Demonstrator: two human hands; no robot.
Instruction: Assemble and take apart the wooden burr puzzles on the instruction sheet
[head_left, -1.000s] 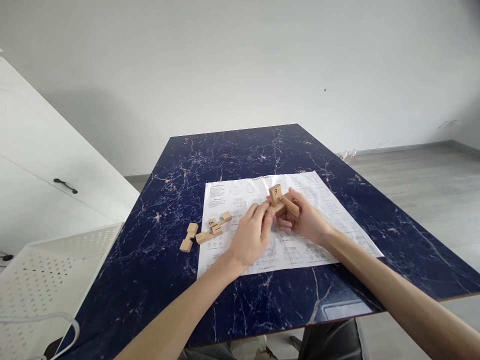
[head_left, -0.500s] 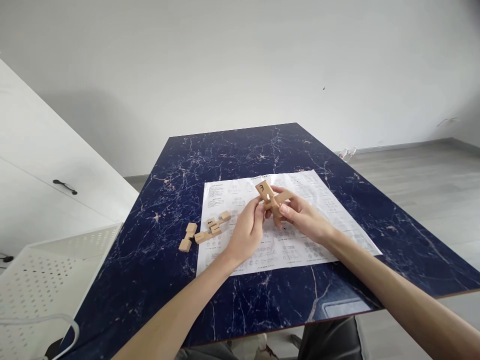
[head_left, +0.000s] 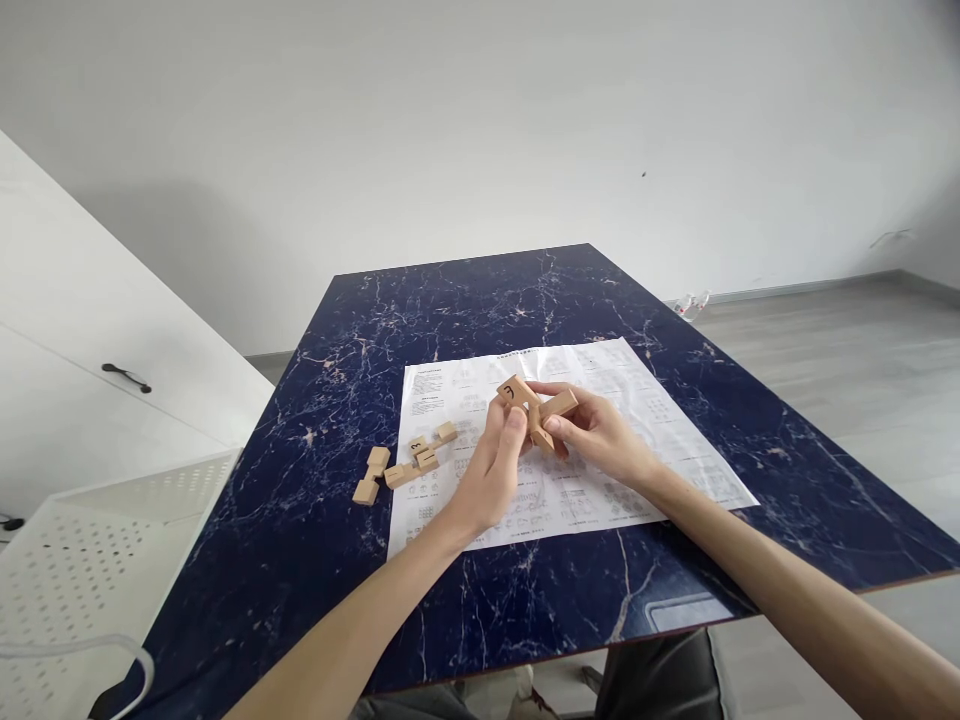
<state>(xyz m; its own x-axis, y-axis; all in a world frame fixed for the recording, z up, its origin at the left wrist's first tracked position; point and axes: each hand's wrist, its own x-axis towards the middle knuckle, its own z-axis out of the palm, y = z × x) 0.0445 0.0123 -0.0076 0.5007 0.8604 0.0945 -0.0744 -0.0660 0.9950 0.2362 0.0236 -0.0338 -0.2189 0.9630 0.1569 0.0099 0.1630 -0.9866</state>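
Note:
Between my hands, over the printed sheet [head_left: 600, 500], is a cluster of crossed wooden puzzle pieces [head_left: 517, 392], one of them with a dark mark like a 3. My left hand [head_left: 491, 465] is closed on its left side, the thumb pressed on the wood. On the right side, my right hand [head_left: 600, 435] grips it between thumb and fingers. Parts of the cluster are hidden by my fingers. Left of my hands lie loose notched wooden pieces: one [head_left: 366, 490] on the bare tabletop, and others [head_left: 425, 461] at the sheet's left edge, some with dark marks.
The sheet with small printed figures lies on a dark blue marbled table [head_left: 450, 310]. A white cabinet [head_left: 90, 290] and a white perforated surface [head_left: 82, 560] with a cable [head_left: 112, 640] are at the left. A pale wall [head_left: 480, 130] stands behind the table.
The wooden cluster has been turned in my hands, its marked piece tipping from upright to leaning left. My hands have shifted their grip and moved slightly left. The loose pieces stay put.

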